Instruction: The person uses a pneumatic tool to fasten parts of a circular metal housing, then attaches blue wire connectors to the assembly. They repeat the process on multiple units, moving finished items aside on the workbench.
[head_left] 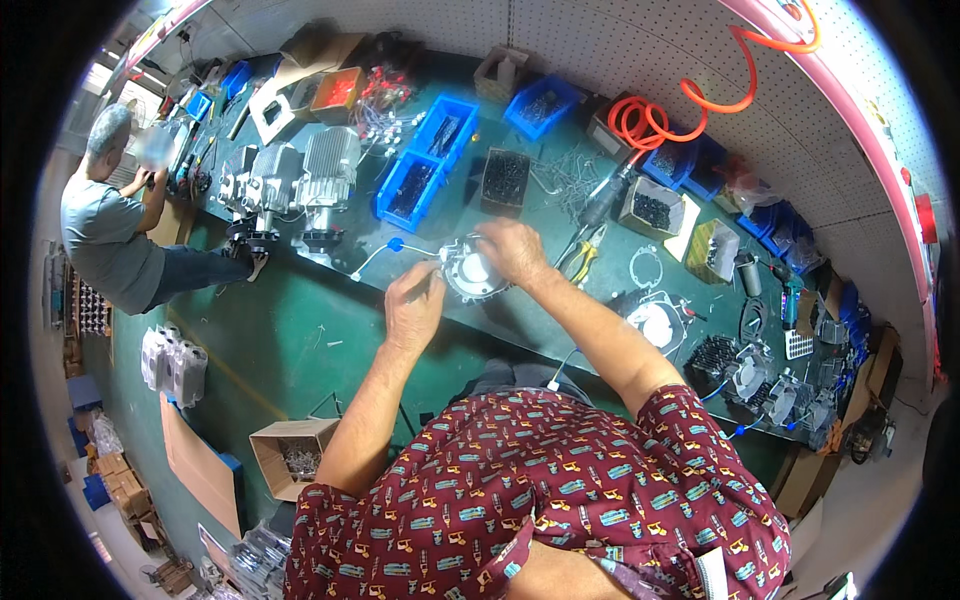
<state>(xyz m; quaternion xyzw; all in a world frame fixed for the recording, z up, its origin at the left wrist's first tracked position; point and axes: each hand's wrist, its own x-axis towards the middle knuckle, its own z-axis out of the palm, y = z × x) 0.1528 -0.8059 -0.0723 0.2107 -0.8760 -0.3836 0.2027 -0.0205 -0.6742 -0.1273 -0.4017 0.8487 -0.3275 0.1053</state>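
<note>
A round silvery metal housing (474, 270) with a pale centre lies at the bench's near edge in front of me. My right hand (514, 252) is closed on its upper right rim. My left hand (413, 308) is at the left side of the housing, fingertips pinched together; whatever they hold is too small to make out. A white cable with a blue connector (396, 244) runs out to the left from the housing. To the right of my right hand lie yellow-handled pliers (585, 258) and a dark air screwdriver (603, 200).
Blue bins (412, 191) of screws and an open box of dark screws (505, 178) stand behind the housing. Finned metal motors (328, 170) are at left, near a co-worker (125, 215). A coiled orange hose (640, 125) hangs at right. Another round housing (655, 325) lies near my right forearm.
</note>
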